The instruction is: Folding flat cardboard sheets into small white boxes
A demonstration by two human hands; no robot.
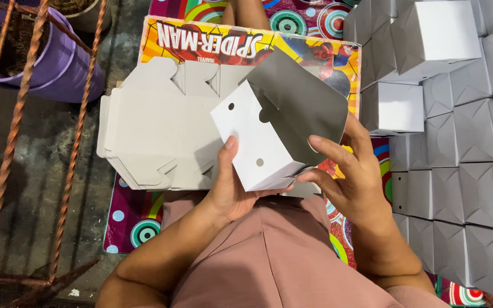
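Between stacks, hands fold box.

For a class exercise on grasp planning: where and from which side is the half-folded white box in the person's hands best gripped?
Probably the white box is best gripped across its formed body, from below, at the end nearest the person. The left hand already cradles it there, thumb on the punched face. That part is squared and stiff, while the grey flap at the far end hangs open near the right hand.

Single head-worn cam, no 2nd view, so no overlap. Looks steeply down from above the person's lap, close range. Near edge: lap and forearms. Far edge: colourful mat. Left: floor w/ purple pot. Right: stacked white boxes.
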